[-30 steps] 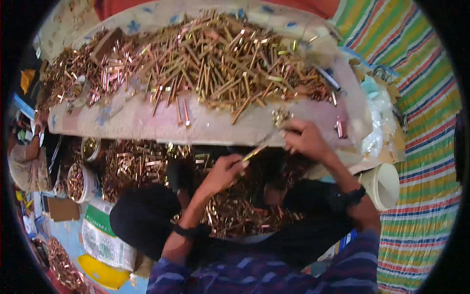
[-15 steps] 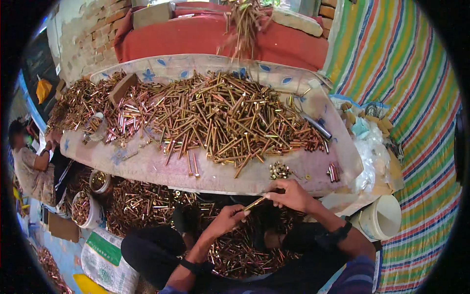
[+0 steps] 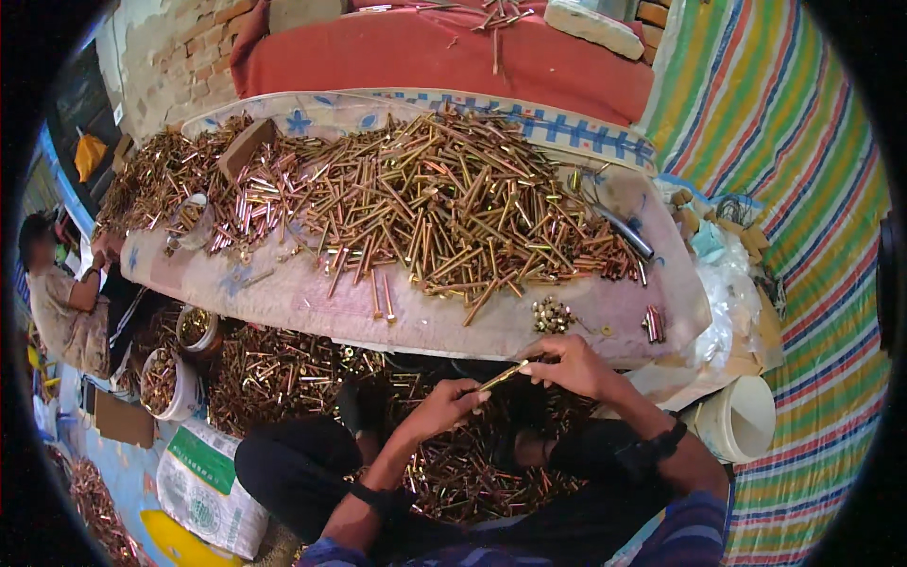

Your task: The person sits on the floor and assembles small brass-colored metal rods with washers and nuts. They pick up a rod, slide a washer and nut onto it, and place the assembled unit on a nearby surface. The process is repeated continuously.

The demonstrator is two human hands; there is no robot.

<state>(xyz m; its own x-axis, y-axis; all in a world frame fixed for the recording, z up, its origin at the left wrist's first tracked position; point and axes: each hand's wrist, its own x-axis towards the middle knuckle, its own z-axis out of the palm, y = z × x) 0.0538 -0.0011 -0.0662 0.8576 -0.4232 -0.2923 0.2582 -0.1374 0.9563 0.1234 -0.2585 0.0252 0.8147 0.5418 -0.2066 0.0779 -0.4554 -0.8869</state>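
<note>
A long brassy bolt (image 3: pixel 504 376) runs slantwise between my two hands, in front of the table's near edge. My left hand (image 3: pixel 442 410) is closed round its lower left end. The fingers of my right hand (image 3: pixel 573 367) pinch its upper right end, where a small nut or the tip cannot be told apart. On the table just beyond my right hand lies a small heap of nuts (image 3: pixel 551 315). Behind it rises a large pile of loose bolts (image 3: pixel 444 203). A short bundle of bolts or sleeves (image 3: pixel 654 324) is at the right.
A cloth-covered table (image 3: pixel 274 298) stretches before me, with a metal tube (image 3: pixel 625 232) at its right. Many bolts (image 3: pixel 274 383) lie below it. A white bucket (image 3: pixel 737 420) stands at right, a filled bucket (image 3: pixel 172 386) at left, near a printed sack (image 3: pixel 208 491). Another person (image 3: pixel 71 302) sits far left.
The stream of bolts falling from above at the far side has ended, and the pile stands higher at the back. A few bolts lie on the red cloth. My hands keep the same hold.
</note>
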